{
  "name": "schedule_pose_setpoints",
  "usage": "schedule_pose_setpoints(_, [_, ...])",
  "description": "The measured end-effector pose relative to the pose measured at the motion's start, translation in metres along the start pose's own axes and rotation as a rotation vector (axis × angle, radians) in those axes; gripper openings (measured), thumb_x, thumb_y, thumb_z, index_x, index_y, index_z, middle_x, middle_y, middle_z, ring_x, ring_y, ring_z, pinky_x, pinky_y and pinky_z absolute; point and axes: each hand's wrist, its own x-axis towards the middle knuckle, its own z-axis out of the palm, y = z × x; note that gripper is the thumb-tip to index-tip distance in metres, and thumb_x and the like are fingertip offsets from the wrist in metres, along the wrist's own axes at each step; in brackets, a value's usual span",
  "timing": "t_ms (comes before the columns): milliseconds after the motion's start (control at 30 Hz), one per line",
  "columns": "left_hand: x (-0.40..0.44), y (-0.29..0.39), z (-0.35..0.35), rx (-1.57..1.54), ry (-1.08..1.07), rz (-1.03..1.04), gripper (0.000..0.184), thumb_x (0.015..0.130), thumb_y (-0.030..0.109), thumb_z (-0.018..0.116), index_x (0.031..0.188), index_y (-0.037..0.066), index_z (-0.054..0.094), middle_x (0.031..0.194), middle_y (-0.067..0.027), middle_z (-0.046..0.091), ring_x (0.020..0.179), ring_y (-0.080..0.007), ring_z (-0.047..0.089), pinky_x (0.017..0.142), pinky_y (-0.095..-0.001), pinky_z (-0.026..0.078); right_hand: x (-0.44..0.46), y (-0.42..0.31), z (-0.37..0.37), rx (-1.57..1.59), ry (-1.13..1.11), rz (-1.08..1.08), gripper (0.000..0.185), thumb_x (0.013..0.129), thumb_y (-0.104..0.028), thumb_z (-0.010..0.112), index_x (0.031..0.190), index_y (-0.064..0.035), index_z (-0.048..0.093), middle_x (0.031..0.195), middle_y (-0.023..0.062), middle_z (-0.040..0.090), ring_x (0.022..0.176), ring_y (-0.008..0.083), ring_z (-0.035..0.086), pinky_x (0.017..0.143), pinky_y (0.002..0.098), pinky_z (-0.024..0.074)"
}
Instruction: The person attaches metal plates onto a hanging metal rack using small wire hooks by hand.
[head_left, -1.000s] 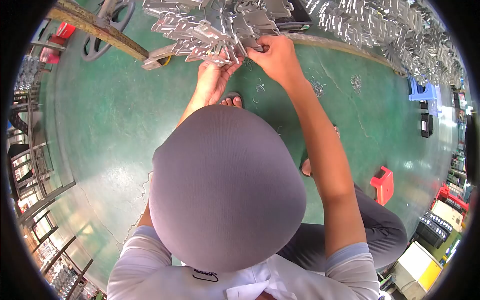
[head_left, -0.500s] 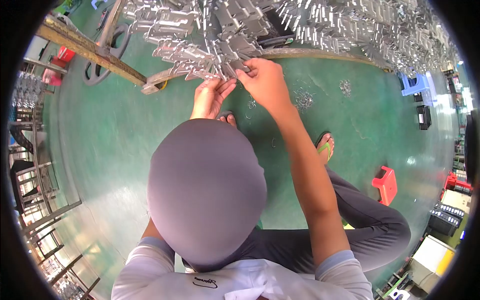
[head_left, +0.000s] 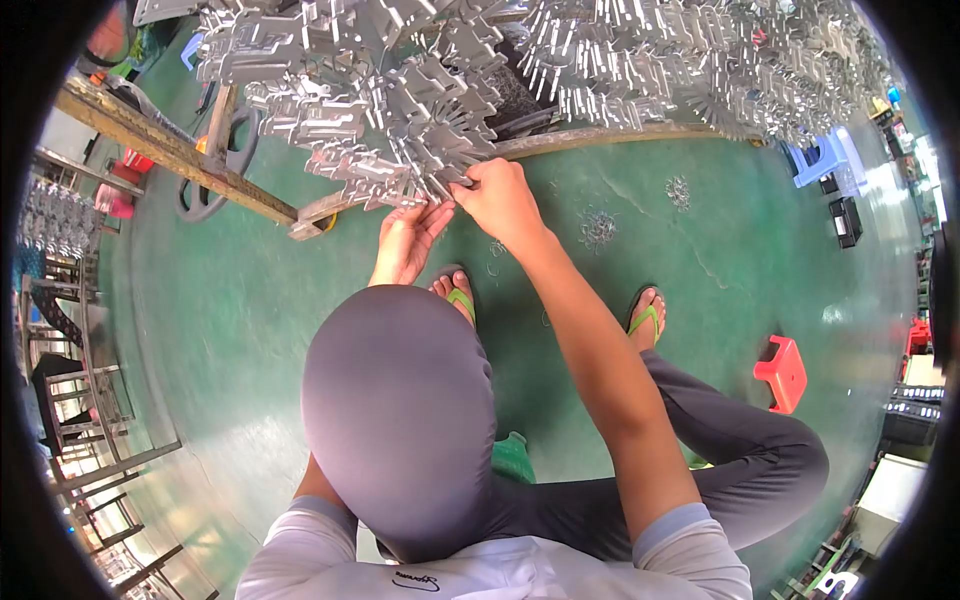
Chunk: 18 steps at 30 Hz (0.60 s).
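Note:
A dense hanging cluster of silvery metal parts (head_left: 370,110) fills the upper middle of the head view. At its lower tip, my left hand (head_left: 408,238) pinches a metal part from below, its palm partly turned up. Just right of it, my right hand (head_left: 497,200) has thumb and forefinger pressed together at the edge of the same cluster. The piece between those fingertips is too small to name. My two hands are close together, with their fingertips nearly touching.
More metal parts (head_left: 690,60) hang at the upper right. A rusty frame bar (head_left: 180,150) runs across the upper left. Small wire pieces (head_left: 598,230) lie on the green floor. A red stool (head_left: 783,374) and a blue stool (head_left: 830,160) stand on the right.
The view has shifted, so the cluster and both hands appear lower and further left. More of the cluster and of both feet shows. Both hands remain at the cluster's lower tip.

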Motion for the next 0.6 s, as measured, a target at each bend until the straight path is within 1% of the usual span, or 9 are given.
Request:
schedule_pose_setpoints(33, [0.000,0.002,0.002,0.008,-0.002,0.006,0.022,0.107,0.013,0.054,0.117,-0.006,0.059,0.126,-0.0241,0.064,0.120,-0.0364,0.064,0.108,-0.0469,0.055,0.000,0.000,0.001,0.041,0.019,-0.005,0.026,0.083,-0.019,0.078,0.091,0.0059,0.075,0.067,0.0249,0.065,0.059,0.0298,0.067,0.061,0.0409,0.0504])
schedule_pose_setpoints(67, [0.001,0.003,0.004,0.014,0.033,-0.002,0.022,0.107,0.011,0.054,0.118,-0.007,0.058,0.127,-0.0253,0.062,0.121,-0.0380,0.063,0.109,-0.0486,0.054,0.001,0.001,0.001,0.039,0.018,0.008,0.024,0.082,-0.017,0.076,0.088,0.0060,0.074,0.070,0.0261,0.065,0.065,0.0352,0.068,0.064,0.0439,0.0520])
schedule_pose_setpoints(133, [0.002,0.004,0.008,0.012,0.056,0.001,0.021,0.106,0.010,0.055,0.119,-0.006,0.058,0.127,-0.0244,0.062,0.121,-0.0379,0.063,0.109,-0.0492,0.054,0.000,-0.009,-0.004,0.036,0.008,0.037,0.020,0.079,-0.014,0.074,0.083,0.0063,0.073,0.075,0.0284,0.067,0.077,0.0460,0.069,0.070,0.0498,0.0552])
schedule_pose_setpoints(233, [0.003,0.003,0.004,0.004,0.043,0.013,0.021,0.105,0.009,0.056,0.120,-0.006,0.057,0.127,-0.0229,0.062,0.120,-0.0374,0.064,0.109,-0.0499,0.054,0.005,-0.008,-0.005,-0.061,-0.019,-0.042,0.019,0.077,-0.012,0.074,0.080,0.0065,0.072,0.076,0.0293,0.066,0.077,0.0463,0.069,0.070,0.0499,0.0553])
schedule_pose_setpoints(333, [0.003,-0.003,0.000,-0.007,0.043,0.016,0.021,0.105,0.009,0.058,0.120,-0.005,0.058,0.127,-0.0216,0.063,0.119,-0.0370,0.064,0.109,-0.0501,0.054,0.011,-0.005,-0.004,-0.118,-0.057,-0.058,0.022,0.078,-0.013,0.076,0.084,0.0071,0.072,0.073,0.0285,0.065,0.071,0.0445,0.069,0.065,0.0447,0.0526])
schedule_pose_setpoints(467, [0.007,-0.002,-0.005,-0.042,0.058,0.026,0.019,0.104,0.010,0.059,0.117,-0.005,0.060,0.127,-0.0221,0.062,0.121,-0.0376,0.062,0.109,-0.0495,0.054,0.012,-0.004,-0.007,-0.150,-0.064,-0.074,0.024,0.077,-0.014,0.079,0.080,0.0083,0.070,0.071,0.0294,0.063,0.073,0.0456,0.069,0.066,0.0463,0.0526])
schedule_pose_setpoints(567, [0.012,0.001,-0.011,-0.101,0.094,0.001,0.017,0.105,0.007,0.055,0.116,-0.005,0.059,0.130,-0.0241,0.061,0.124,-0.0384,0.060,0.109,-0.0496,0.054,0.001,-0.009,-0.015,-0.147,-0.051,-0.057,0.026,0.076,-0.014,0.081,0.079,0.0087,0.070,0.071,0.0294,0.063,0.072,0.0458,0.068,0.066,0.0470,0.0522])
schedule_pose_setpoints(600, [0.011,0.001,-0.009,-0.092,0.092,0.010,0.019,0.106,0.008,0.052,0.116,-0.006,0.058,0.132,-0.0260,0.059,0.127,-0.0389,0.059,0.111,-0.0515,0.052,-0.004,-0.010,-0.016,-0.154,-0.054,-0.033,0.026,0.076,-0.014,0.081,0.079,0.0087,0.070,0.071,0.0293,0.063,0.072,0.0458,0.068,0.065,0.0471,0.0520])
